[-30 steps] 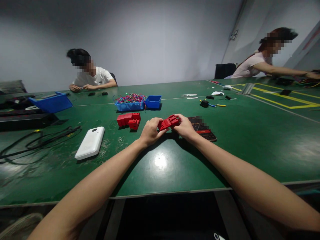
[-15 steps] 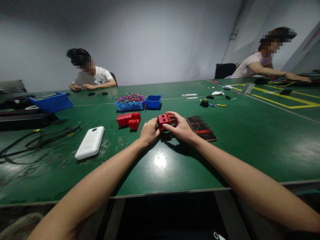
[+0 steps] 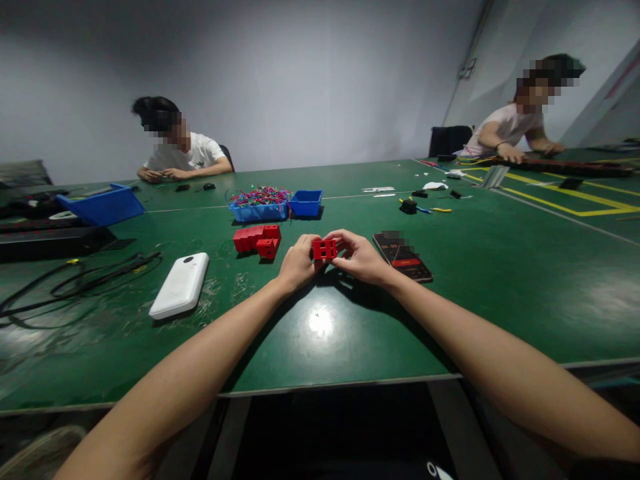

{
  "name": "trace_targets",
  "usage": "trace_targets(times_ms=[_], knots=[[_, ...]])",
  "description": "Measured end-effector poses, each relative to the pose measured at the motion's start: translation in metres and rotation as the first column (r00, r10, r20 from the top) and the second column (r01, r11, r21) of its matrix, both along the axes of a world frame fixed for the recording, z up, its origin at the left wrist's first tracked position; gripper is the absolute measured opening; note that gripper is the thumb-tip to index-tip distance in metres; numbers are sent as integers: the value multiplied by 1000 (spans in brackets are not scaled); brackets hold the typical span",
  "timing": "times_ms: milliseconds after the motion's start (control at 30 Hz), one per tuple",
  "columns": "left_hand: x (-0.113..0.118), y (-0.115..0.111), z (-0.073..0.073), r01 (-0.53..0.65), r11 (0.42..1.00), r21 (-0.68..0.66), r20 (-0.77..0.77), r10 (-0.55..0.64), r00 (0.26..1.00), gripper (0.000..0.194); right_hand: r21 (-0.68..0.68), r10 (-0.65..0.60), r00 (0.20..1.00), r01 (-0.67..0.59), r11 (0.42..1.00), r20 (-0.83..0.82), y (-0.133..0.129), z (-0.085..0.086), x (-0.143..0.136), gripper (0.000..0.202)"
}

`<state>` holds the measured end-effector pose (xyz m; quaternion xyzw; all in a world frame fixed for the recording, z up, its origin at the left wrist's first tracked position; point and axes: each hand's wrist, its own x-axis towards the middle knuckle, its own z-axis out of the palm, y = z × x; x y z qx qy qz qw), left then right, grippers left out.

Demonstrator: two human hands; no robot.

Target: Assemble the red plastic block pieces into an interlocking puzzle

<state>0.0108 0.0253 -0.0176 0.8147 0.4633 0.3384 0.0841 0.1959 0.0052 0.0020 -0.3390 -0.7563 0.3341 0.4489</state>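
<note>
Between my two hands, just above the green table (image 3: 390,347), is a small red plastic block with square openings (image 3: 325,249). My left hand (image 3: 299,262) grips its left side, the fingers curled and partly hidden behind it. On the other side my right hand (image 3: 357,257) is closed on the block's right edge, thumb in front and fingers behind. Several more red blocks (image 3: 256,239) stand in a cluster to the left of my left hand. A phone showing a timer (image 3: 403,257) lies right of my right hand.
A blue bin of coloured wires (image 3: 260,212) and a smaller blue bin (image 3: 307,204) stand beyond my hands. At left are a white power bank (image 3: 180,285) and black cables (image 3: 95,283). Pliers (image 3: 430,210) lie farther right. Two people (image 3: 185,153) sit across the table.
The block has turned in my hands, so its openings face me and light shows through them. It sits slightly lower. The person at far right has drawn both arms back.
</note>
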Motion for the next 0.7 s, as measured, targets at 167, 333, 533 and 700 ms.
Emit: trace_targets(times_ms=[167, 333, 533, 700], knots=[[1, -1, 2, 17, 999, -34, -80, -19, 997, 40, 31, 30, 999, -31, 999, 19, -1, -1, 0, 36], [3, -5, 5, -74, 996, -45, -202, 64, 977, 42, -7, 22, 1000, -22, 1000, 6, 0, -2, 0, 43], [3, -1, 1, -128, 989, -74, -217, 109, 970, 57, -93, 36, 999, -35, 995, 2, 4, -5, -1, 39], [0, 9, -4, -120, 981, -153, 2, 122, 993, 89, -222, 43, 999, -49, 974, -33, 4, -5, -1, 34]])
